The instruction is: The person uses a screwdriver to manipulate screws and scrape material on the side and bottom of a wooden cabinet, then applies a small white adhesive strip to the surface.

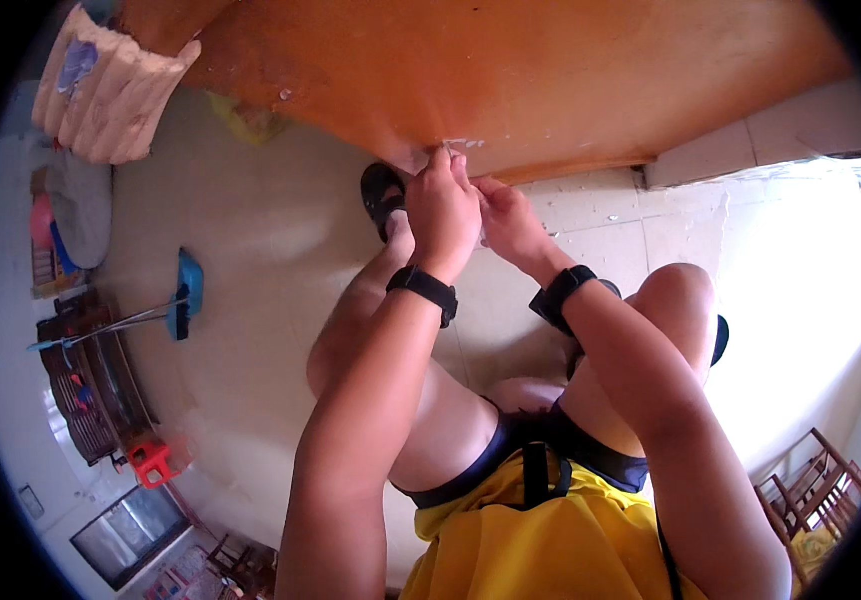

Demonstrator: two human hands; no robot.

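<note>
My left hand point(442, 200) is closed, its fingertips up at the lower edge of an orange-brown wooden panel point(570, 70), beside some pale scuffs. My right hand point(510, 215) is also closed, just to the right and close against the left. Something small and pale shows around the fingers, but the fingers hide most of it and I cannot tell what it is.
A ribbed beige padded piece point(110, 100) hangs at upper left. A blue dustpan and broom point(185, 300) lie left, near a red stool point(150, 462) and dark bench point(85, 390). Tiled floor point(230, 220) surrounds my bent legs. Wooden chairs point(810, 480) stand lower right.
</note>
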